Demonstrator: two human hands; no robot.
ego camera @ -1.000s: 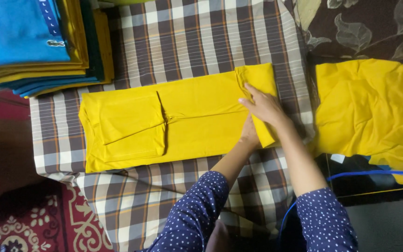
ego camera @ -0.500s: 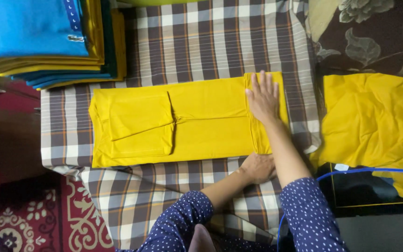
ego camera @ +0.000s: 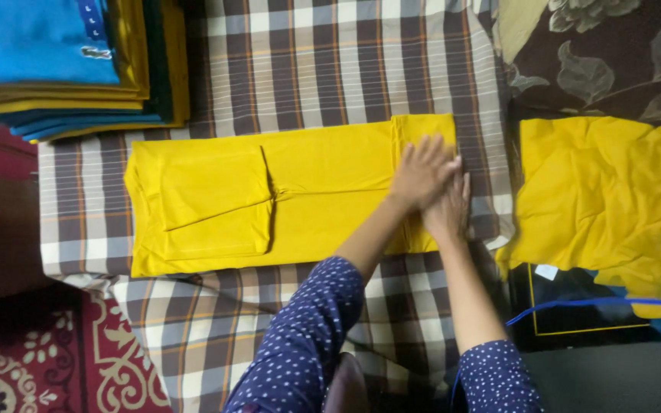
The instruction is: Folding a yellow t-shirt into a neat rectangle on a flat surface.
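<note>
A yellow garment lies folded into a long band across a plaid-covered surface, with a sleeve folded in at its left end. Its right end is turned back into a narrow flap. My left hand lies flat on that flap, fingers slightly spread. My right hand rests flat just beside and partly under it, at the flap's right edge. Neither hand grips the cloth. Both arms wear dark blue dotted sleeves.
A stack of folded blue and yellow garments sits at the far left corner. Another yellow garment lies loosely spread to the right. A blue cable runs below it. A red patterned rug covers the floor at lower left.
My left hand has moved from the garment's near edge up onto the folded flap. My right hand has slid back toward me along the flap, so the hands now overlap.
</note>
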